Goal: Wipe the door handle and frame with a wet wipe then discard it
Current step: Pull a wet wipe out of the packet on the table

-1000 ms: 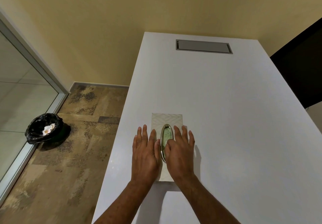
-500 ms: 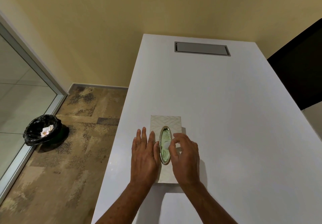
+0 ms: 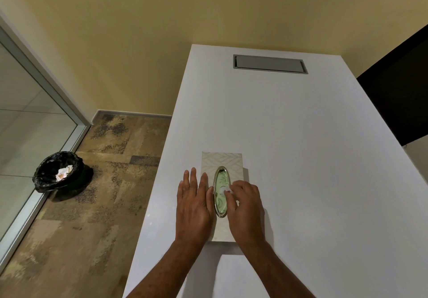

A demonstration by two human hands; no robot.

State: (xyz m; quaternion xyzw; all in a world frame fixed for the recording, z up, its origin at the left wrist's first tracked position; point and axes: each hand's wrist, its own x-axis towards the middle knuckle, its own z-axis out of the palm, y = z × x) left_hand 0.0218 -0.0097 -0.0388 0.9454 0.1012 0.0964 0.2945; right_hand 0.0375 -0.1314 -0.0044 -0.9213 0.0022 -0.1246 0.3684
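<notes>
A pale patterned wipe box [image 3: 222, 161] lies on the white table [image 3: 289, 135], with a gold-rimmed oval opening [image 3: 221, 191] on top. My left hand [image 3: 193, 205] lies flat on the box's left side, fingers apart. My right hand [image 3: 245, 207] rests on the right side, its thumb and forefinger pinched on a small white tip of a wet wipe [image 3: 225, 190] at the opening. No door handle is in view.
A black-lined bin [image 3: 59, 172] with crumpled paper stands on the brown floor to the left, beside a glass panel with a metal frame [image 3: 46, 84]. A grey cable hatch [image 3: 269, 64] sits at the table's far end. A dark screen [image 3: 400, 98] is at right.
My right hand's fingers curled from flat into a pinch at the oval opening, and a white wipe tip now shows. The left hand stayed flat on the box.
</notes>
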